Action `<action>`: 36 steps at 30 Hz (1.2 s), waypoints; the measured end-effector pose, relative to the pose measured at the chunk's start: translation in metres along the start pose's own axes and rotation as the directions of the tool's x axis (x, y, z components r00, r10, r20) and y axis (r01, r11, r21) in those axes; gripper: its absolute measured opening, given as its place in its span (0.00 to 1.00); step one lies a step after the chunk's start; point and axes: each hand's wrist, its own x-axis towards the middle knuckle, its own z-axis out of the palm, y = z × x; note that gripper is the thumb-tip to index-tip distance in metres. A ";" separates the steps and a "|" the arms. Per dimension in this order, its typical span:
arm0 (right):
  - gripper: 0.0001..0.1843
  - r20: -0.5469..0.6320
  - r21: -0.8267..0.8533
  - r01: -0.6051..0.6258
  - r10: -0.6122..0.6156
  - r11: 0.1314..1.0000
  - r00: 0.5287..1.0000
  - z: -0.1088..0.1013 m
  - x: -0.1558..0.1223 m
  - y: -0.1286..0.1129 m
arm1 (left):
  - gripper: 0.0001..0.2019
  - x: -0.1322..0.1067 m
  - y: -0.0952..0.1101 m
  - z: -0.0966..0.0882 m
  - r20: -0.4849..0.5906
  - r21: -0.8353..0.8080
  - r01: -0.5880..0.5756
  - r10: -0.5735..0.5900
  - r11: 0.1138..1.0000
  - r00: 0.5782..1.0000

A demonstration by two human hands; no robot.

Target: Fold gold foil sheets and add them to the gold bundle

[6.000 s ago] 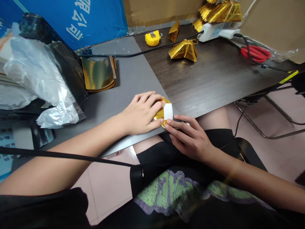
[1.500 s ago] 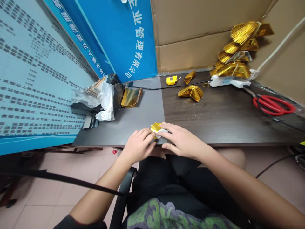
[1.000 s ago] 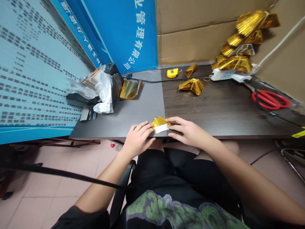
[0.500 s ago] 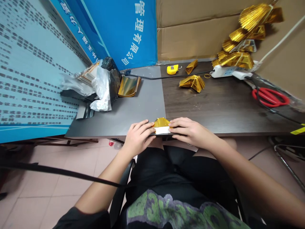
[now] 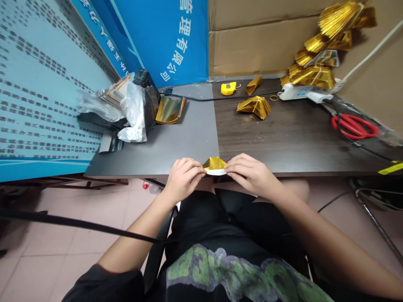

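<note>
A partly folded sheet of gold foil paper (image 5: 215,162) is at the table's front edge, its top peaked and a white strip showing along the side nearest me. My left hand (image 5: 185,178) pinches its left end between thumb and fingers. The right end is pinched by my right hand (image 5: 247,174). The white strip bows slightly between the two hands, and my fingertips hide both ends of the paper.
A stack of gold sheets (image 5: 170,110) lies beside crumpled plastic bags (image 5: 134,111). Farther back are a yellow tape measure (image 5: 228,88), a bundle of folded gold paper (image 5: 254,107) and a power strip (image 5: 296,92). Red-handled scissors (image 5: 355,126) lie at right.
Both hands have closed from flatter fingers into pinches on the paper's ends. The white strip has narrowed and now curves. The view has shifted slightly.
</note>
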 end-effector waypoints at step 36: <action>0.07 -0.148 -0.189 -0.384 0.361 0.904 0.921 0.017 0.000 -0.011 | 0.15 0.014 0.016 -0.006 0.178 0.214 0.307 -0.346 0.927 0.921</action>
